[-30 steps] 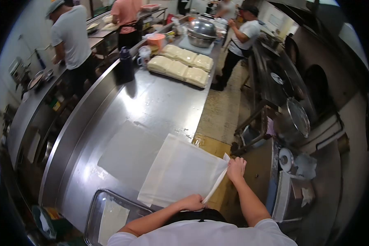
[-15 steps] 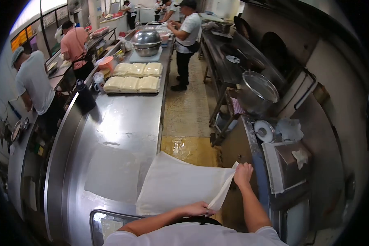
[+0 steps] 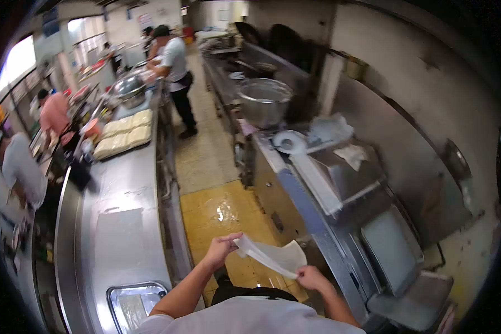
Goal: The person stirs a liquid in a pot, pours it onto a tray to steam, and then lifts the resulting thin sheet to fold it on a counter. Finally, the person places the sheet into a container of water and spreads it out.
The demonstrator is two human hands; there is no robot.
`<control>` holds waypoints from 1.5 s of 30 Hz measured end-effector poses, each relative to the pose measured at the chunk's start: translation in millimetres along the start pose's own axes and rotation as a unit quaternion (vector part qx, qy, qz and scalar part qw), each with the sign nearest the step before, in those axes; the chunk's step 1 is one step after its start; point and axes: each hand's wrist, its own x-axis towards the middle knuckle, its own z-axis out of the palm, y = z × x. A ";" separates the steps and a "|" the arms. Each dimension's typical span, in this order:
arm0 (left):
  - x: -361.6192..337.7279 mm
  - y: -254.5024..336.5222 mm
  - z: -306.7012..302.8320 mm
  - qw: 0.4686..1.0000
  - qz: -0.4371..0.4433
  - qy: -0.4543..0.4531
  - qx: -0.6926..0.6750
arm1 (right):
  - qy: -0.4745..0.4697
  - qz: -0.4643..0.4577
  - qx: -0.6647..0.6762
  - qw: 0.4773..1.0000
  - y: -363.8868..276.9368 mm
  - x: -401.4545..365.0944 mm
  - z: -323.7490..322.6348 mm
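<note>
A thin white cloth (image 3: 275, 257), folded or gathered into a narrow strip, is stretched between my two hands above the yellow floor. My left hand (image 3: 222, 249) pinches its left end. The opposite corner is gripped in my right hand (image 3: 313, 278), close to the steel unit on the right. To the left, a pale flat sheet (image 3: 118, 236) lies on the steel counter (image 3: 125, 192). A metal tray (image 3: 136, 306) with something pale inside rests on the counter's near end.
Trays of white packed slabs (image 3: 125, 133) and steel bowls (image 3: 130, 90) stand farther along the counter. On the right are a large steel pot (image 3: 264, 103), a roll of white material (image 3: 289, 142) and a tray-like steel panel (image 3: 392, 247). Several people work beyond; the floor (image 3: 222, 217) looks wet.
I have turned to the right, away from the counter. The cloth, spread wide over the counter's edge before, is now narrowed and lifted off between my hands, over the floor.
</note>
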 end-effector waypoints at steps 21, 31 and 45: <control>39.8 93.9 507.8 0.739 0.371 -0.480 0.293 | 0.387 0.293 0.170 0.858 184.1 -268.6 -143.4; 164.7 95.5 622.5 0.904 0.169 -0.394 -0.004 | 0.611 0.299 0.040 0.732 199.0 -295.3 -285.8; 253.5 -224.6 606.4 0.504 0.419 -0.520 0.548 | 0.353 0.371 -0.129 0.850 393.0 -91.3 -171.2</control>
